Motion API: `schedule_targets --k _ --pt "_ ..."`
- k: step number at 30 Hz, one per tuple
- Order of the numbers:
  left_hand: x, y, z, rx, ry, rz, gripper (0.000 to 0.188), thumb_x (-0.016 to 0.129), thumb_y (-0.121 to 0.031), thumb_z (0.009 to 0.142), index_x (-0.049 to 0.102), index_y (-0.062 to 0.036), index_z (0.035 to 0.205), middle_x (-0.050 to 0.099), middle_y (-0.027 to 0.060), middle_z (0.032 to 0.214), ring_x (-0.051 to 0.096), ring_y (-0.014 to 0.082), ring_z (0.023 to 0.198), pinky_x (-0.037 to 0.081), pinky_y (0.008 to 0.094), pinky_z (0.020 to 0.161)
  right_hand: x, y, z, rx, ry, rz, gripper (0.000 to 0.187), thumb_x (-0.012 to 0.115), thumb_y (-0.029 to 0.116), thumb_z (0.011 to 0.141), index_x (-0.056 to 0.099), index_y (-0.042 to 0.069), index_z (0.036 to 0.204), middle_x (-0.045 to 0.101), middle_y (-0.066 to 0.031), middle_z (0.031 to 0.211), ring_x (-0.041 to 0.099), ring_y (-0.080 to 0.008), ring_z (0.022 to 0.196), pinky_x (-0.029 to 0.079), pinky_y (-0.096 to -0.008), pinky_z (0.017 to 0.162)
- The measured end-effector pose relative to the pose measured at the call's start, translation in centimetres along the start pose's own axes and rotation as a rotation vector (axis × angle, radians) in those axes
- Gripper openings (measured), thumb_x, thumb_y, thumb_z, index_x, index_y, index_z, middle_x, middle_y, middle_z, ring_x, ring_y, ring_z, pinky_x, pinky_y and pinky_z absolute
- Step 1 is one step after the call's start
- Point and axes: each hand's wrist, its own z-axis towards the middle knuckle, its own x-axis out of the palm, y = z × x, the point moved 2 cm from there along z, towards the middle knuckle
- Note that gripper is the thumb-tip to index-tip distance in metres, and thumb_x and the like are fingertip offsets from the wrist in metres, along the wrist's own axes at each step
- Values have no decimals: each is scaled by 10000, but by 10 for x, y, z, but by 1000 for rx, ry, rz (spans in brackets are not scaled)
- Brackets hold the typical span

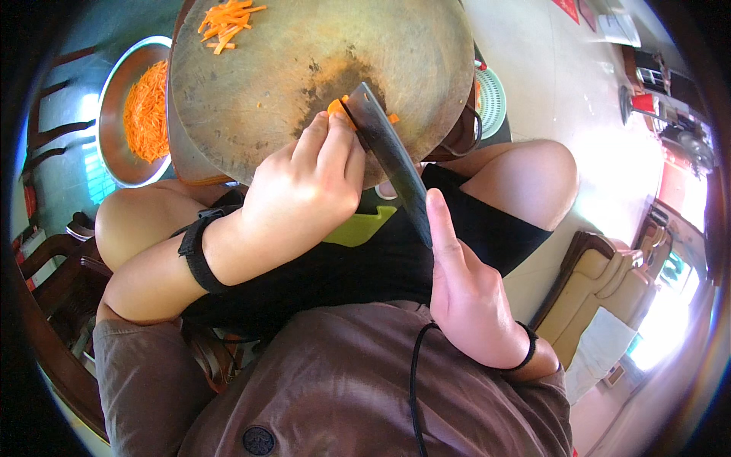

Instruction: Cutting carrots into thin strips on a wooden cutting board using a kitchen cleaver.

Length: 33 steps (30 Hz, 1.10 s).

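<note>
A round, worn wooden chopping board (251, 99) lies before me, with dark stains near its middle. My left hand (312, 164) presses its closed fingertips on a piece of carrot (336, 107) near the board's front part. Right beside those fingertips stands the dark blade of a cleaver (384, 141), its far end over the board. My right hand (472, 289) is closed round the cleaver's near end, the index finger stretched along it; the handle is hidden in the palm. A small orange bit (393, 118) shows on the blade's right side. Cut carrot sticks (228, 23) lie in a pile at the board's far left.
Left of the board stands a metal bowl (114, 164) heaped with shredded carrot (146, 114). A pale green plastic basket (493, 99) sits at the right, partly behind the board. A yellow-green object (362, 227) shows between my legs. A beige cushioned sofa (586, 278) stands at right.
</note>
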Motion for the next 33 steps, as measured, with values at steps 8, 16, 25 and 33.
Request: schedule_targets --k 8,16,25,33 --pt "0 -2 -3 -40 81 -32 420 702 -79 803 712 79 1192 683 168 1222 737 276 1147 648 325 865 -1 0 1 -23 -50 154 938 604 -122 896 281 105 1746 561 -139 756 621 -346 577 554 -480 565" --pt "0 -4 -5 -41 90 -25 424 696 -92 803 712 95 1182 685 206 1261 732 309 1172 649 331 878 -1 3 -1 -23 -23 125 933 609 -119 888 300 97 1741 553 -122 750 606 -327 560 553 -468 555" --pt "2 -2 1 3 -19 -28 347 704 -121 777 743 78 1058 712 201 1121 745 305 1093 644 290 753 12 8 14 -50 -29 -63 910 636 -42 899 336 138 1739 510 -64 719 582 -229 513 539 -388 499" --pt "0 1 -1 -9 -4 -28 364 699 -113 786 745 89 1084 710 205 1138 746 304 1110 643 283 782 12 7 8 -44 -4 -171 904 634 -27 897 347 145 1736 503 -64 717 571 -210 500 537 -375 483"
